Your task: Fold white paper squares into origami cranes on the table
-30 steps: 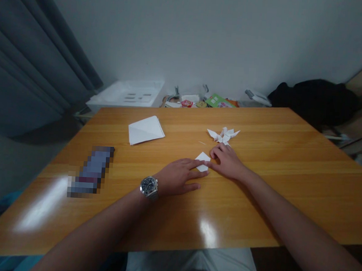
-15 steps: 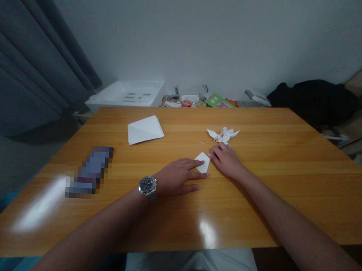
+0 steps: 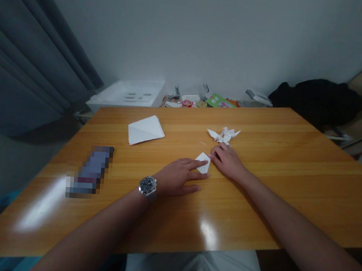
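A small piece of folded white paper [image 3: 202, 168] lies flat on the wooden table between my hands. My left hand [image 3: 180, 177], with a metal watch at the wrist, rests palm down with its fingers stretched and apart. Its index finger presses across the paper, and the middle fingertip is by the lower edge. My right hand [image 3: 227, 161] has its fingers curled together, thumb and fingertips at the paper's right corner; the exact grip is partly hidden. Just beyond the right hand sit folded white paper cranes [image 3: 224, 135], close together.
A stack of white paper sheets [image 3: 146, 130] lies at the table's back left. Nearer on the left is a pixelated phone-like object [image 3: 94, 169]. A thin white sliver [image 3: 202, 143] lies ahead of the folded paper. Behind the table stand a white tray [image 3: 128, 93] and a green booklet [image 3: 218, 100].
My left index finger has slid slightly to the right across the folded paper. The right hand stays at the paper's corner, and the view has shifted very slightly.
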A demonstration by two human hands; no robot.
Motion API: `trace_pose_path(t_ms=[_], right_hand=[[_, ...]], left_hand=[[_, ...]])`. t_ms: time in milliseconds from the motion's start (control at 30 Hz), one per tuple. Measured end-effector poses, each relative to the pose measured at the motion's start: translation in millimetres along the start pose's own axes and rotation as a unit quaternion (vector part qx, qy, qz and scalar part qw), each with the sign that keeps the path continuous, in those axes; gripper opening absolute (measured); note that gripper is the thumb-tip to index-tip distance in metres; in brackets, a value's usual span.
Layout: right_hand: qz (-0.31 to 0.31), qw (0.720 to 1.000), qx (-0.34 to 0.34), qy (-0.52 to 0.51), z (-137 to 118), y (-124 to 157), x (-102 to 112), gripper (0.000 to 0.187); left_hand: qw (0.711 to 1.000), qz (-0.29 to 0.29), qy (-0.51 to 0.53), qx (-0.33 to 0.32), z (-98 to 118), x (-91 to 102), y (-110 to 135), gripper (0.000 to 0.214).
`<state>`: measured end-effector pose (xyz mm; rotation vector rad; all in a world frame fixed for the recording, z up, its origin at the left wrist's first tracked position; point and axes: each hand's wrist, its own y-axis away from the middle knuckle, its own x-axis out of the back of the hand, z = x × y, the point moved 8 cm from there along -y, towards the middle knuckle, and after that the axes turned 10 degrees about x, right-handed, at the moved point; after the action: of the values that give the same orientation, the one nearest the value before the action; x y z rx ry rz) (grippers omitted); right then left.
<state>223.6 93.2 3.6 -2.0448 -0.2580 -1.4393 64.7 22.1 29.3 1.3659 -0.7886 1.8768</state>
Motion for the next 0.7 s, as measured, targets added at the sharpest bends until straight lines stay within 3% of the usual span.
trace_pose_path(t_ms=[700], right_hand=[[0.033,0.991,0.053,-0.119,-6,1,10,0.02]], left_hand=[[0.997,0.003,-0.059,0.046,-2,-5.9,-4,0.057]])
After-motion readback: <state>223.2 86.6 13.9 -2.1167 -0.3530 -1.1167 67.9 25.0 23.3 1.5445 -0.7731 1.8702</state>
